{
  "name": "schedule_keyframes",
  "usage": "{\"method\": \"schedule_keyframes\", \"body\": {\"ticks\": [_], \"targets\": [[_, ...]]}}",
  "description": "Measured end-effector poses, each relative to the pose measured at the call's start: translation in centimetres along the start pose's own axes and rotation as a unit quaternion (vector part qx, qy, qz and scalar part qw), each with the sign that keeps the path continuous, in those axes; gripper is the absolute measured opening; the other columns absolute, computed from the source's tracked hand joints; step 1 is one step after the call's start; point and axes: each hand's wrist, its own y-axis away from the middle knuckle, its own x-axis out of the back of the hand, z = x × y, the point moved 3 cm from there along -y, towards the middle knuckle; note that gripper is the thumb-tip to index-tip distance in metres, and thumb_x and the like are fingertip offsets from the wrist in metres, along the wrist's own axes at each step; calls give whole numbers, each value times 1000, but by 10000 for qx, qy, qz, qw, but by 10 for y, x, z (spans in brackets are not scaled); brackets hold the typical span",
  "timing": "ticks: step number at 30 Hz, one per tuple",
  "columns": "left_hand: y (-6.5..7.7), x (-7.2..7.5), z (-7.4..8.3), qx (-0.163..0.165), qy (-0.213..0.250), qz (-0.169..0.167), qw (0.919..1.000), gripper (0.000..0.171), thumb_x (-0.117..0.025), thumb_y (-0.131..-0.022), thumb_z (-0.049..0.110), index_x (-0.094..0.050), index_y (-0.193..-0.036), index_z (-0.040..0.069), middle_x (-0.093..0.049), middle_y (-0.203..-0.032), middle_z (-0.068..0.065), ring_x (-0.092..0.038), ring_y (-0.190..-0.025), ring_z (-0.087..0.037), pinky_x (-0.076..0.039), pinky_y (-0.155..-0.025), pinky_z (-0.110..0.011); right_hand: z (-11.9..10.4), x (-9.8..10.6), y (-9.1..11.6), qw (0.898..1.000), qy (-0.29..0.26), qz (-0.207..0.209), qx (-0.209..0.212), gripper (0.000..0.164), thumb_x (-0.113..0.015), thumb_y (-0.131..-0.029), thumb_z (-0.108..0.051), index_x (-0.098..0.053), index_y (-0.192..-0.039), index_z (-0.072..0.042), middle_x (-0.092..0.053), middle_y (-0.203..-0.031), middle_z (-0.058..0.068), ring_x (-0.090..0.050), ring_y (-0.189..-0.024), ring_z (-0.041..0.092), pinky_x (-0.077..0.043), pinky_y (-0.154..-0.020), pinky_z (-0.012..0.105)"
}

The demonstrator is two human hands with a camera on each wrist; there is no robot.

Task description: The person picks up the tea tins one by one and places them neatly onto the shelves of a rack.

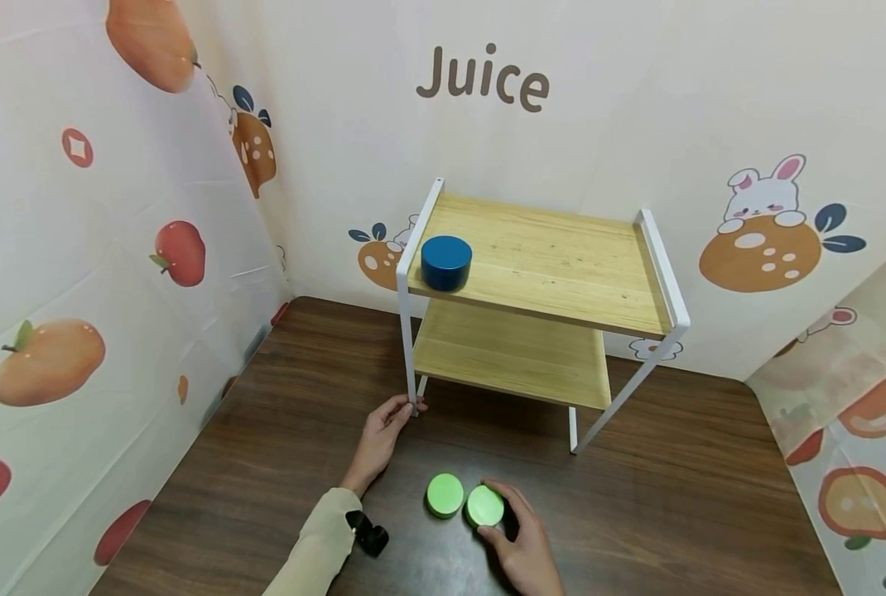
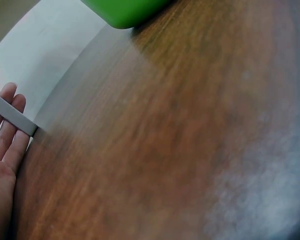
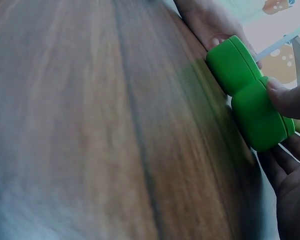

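My right hand (image 1: 521, 538) holds a round lime-green tin (image 1: 485, 507) on the table, its thumb and fingers on opposite sides. A second green tin (image 1: 445, 495) stands just to the left; in the right wrist view the gripped tin (image 3: 257, 117) and the other tin (image 3: 231, 66) appear to touch. Farther forward, my left hand (image 1: 383, 426) grips the foot of the front left leg of a two-tier shelf (image 1: 547, 257). The left wrist view has its fingers behind the white leg (image 2: 15, 117). On the shelf's upper board, near its left end, sits a blue round tin (image 1: 445, 263).
The shelf's lower board (image 1: 510, 352) bears nothing visible. White metal legs stand on the dark wooden table (image 1: 681, 497). Fruit-printed cloth (image 1: 599, 124) hangs behind and at both sides. A black object (image 1: 368, 534) lies by the left sleeve.
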Motion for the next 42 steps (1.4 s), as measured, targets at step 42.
{"method": "schedule_keyframes", "body": {"ticks": [42], "targets": [[-1,1,1,146,-106,34,9998,34,-53,-112,21,-66,-133,-3,-73,-127,-23,-67,-126,-24,-51,-106,-32,-14,13,-13,9973,231,377,581,63,-93,-73,-1,-72,-130,-16,-72,-127,-9,-67,-122,12,-39,-105,8]]}}
